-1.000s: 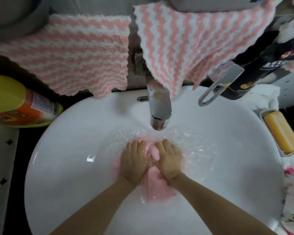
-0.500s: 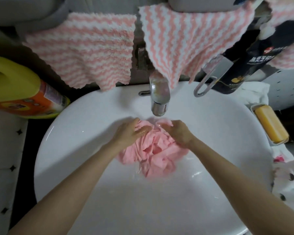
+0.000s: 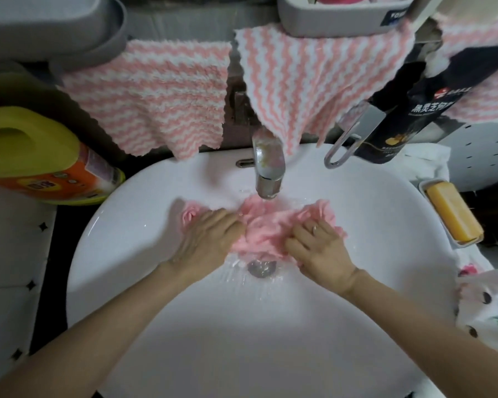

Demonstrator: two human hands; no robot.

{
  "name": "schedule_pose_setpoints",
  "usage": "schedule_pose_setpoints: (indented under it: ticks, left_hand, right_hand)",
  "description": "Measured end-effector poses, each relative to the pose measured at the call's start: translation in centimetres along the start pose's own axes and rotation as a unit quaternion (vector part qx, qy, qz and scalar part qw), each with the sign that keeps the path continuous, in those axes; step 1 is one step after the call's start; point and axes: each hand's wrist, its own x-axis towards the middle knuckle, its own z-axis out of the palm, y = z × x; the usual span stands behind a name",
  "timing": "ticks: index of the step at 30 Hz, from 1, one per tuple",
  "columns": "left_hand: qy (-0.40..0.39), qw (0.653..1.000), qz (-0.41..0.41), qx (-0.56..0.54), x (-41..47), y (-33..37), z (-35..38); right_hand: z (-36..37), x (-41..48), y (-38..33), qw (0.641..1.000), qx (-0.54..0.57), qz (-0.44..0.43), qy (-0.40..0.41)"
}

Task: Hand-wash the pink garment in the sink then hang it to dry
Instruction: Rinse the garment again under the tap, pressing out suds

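Head view shows me mid-wash. The pink garment (image 3: 259,228) lies bunched and wet in the sink (image 3: 184,326), right under the tap (image 3: 268,173) and just behind the drain (image 3: 261,267).

My left hand (image 3: 210,239) lies over its left end with nearly straight fingers, pressing it down. My right hand (image 3: 319,248) has bent fingers dug into the right end, gripping the cloth.

I judge the wetting done and the scrubbing or rinsing under way; wringing and hanging are left. I see no suds, so I cannot tell whether soap has gone in.

My left thumb is hidden under the palm. Water seems to run from the tap, but blur hides the stream, and the garment's shape is lost in its folds.
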Motion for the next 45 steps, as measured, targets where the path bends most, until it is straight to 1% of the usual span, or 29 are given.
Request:
schedule_pose_setpoints:
  ticks: [1,3,5,7,8,10,12,13,15,16,17,18,19,20,21,23,25,26,28,29,30,32,33,34,36,37,38,41,45]
  left_hand:
    - [0.012,0.999,0.041,0.006,-0.8,0.3,0.5]
    - [0.017,0.996,0.09,0.023,-2.4,0.9,1.8]
    - [0.009,0.99,0.128,0.054,-4.0,1.5,3.2]
    - [-0.022,0.985,0.155,0.071,-4.9,1.8,4.4]
    - [-0.045,0.984,0.156,0.074,-5.1,1.7,4.8]
    - [-0.116,0.984,0.124,0.059,-5.3,1.6,5.2]
    - [-0.187,0.98,0.066,0.03,-5.4,1.5,5.0]
    - [-0.199,0.979,0.033,0.008,-5.3,1.6,4.6]
    - [-0.143,0.989,-0.02,-0.029,-5.0,1.7,3.2]
    - [-0.086,0.994,-0.056,-0.043,-4.6,1.7,2.5]
    - [-0.028,0.992,-0.105,-0.058,-4.1,1.8,1.9]
    - [0.016,0.984,-0.166,-0.066,-3.6,1.8,1.8]
    - [0.028,0.969,-0.235,-0.072,-3.2,1.8,1.9]
    - [0.009,0.95,-0.301,-0.087,-2.7,1.8,2.2]
    - [-0.035,0.93,-0.35,-0.106,-2.1,2.1,2.6]
    - [-0.133,0.901,-0.396,-0.119,-0.9,2.9,4.1]
    - [-0.176,0.887,-0.407,-0.128,0.6,3.2,5.5]
    - [-0.177,0.882,-0.409,-0.151,1.2,3.1,5.8]
    - [-0.147,0.873,-0.41,-0.219,1.8,2.8,6.2]
    - [-0.123,0.865,-0.412,-0.256,1.8,2.6,5.9]
    - [-0.094,0.854,-0.418,-0.295,1.4,2.4,5.7]
    - [-0.047,0.817,-0.44,-0.369,0.2,2.6,4.2]
    - [-0.042,0.818,-0.435,-0.375,-0.4,2.8,3.4]
    - [-0.037,0.85,-0.401,-0.339,-1.5,2.9,3.3]
    - [-0.033,0.935,-0.309,-0.168,-3.3,3.3,3.4]
    - [-0.04,0.957,-0.274,-0.089,-3.9,3.6,4.0]
    - [-0.06,0.966,-0.25,-0.042,-4.4,3.9,4.7]
    - [-0.108,0.963,-0.245,0.005,-5.2,5.3,6.7]
    - [-0.096,0.96,-0.262,0.041,-5.1,6.4,7.8]
  right_hand:
    - [0.3,-1.1,-0.3,0.999,-0.007,-0.029,0.011]
    - [1.3,-3.4,-0.7,0.997,-0.007,-0.08,0.01]
    - [2.5,-5.1,-1.3,0.993,-0.019,-0.118,-0.024]
    - [3.6,-6.1,-1.9,0.988,-0.035,-0.119,-0.088]
    - [4.0,-6.2,-2.1,0.986,-0.037,-0.098,-0.132]
    - [4.3,-5.8,-2.6,0.974,-0.02,-0.02,-0.226]
    - [3.5,-4.6,-3.1,0.942,0.018,0.061,-0.328]
    - [2.9,-4.1,-3.2,0.927,0.036,0.09,-0.363]
    - [1.5,-3.2,-3.2,0.91,0.126,0.173,-0.356]
    - [0.6,-2.6,-3.3,0.909,0.167,0.218,-0.314]
    - [0.0,-2.1,-3.3,0.918,0.185,0.265,-0.229]
    - [-0.3,-1.9,-3.2,0.927,0.17,0.307,-0.129]
    - [-0.2,-1.6,-3.0,0.922,0.143,0.356,-0.06]
    - [0.3,-1.1,-2.8,0.901,0.129,0.412,-0.034]
    - [1.0,-0.6,-2.6,0.87,0.147,0.469,-0.049]
    - [3.1,0.2,-2.4,0.811,0.183,0.538,-0.139]
    - [5.2,0.9,-2.2,0.783,0.172,0.553,-0.226]
    - [5.7,1.4,-1.9,0.774,0.177,0.558,-0.239]
    - [5.9,2.1,-1.5,0.756,0.245,0.57,-0.21]
    - [5.3,2.2,-1.5,0.751,0.284,0.568,-0.179]
    - [4.2,2.0,-1.7,0.74,0.325,0.572,-0.142]
    - [1.6,1.5,-2.6,0.708,0.383,0.588,-0.079]
    - [0.8,0.9,-3.2,0.712,0.38,0.587,-0.064]
    - [0.3,0.1,-3.8,0.744,0.338,0.574,-0.063]
    - [0.4,-1.2,-4.8,0.846,0.171,0.493,-0.112]
    - [1.2,-2.0,-5.0,0.879,0.108,0.44,-0.149]
    - [2.1,-2.6,-5.1,0.889,0.08,0.405,-0.198]
    - [3.8,-3.1,-5.9,0.882,0.061,0.367,-0.291]
    - [5.6,-3.4,-6.9,0.904,0.036,0.318,-0.284]
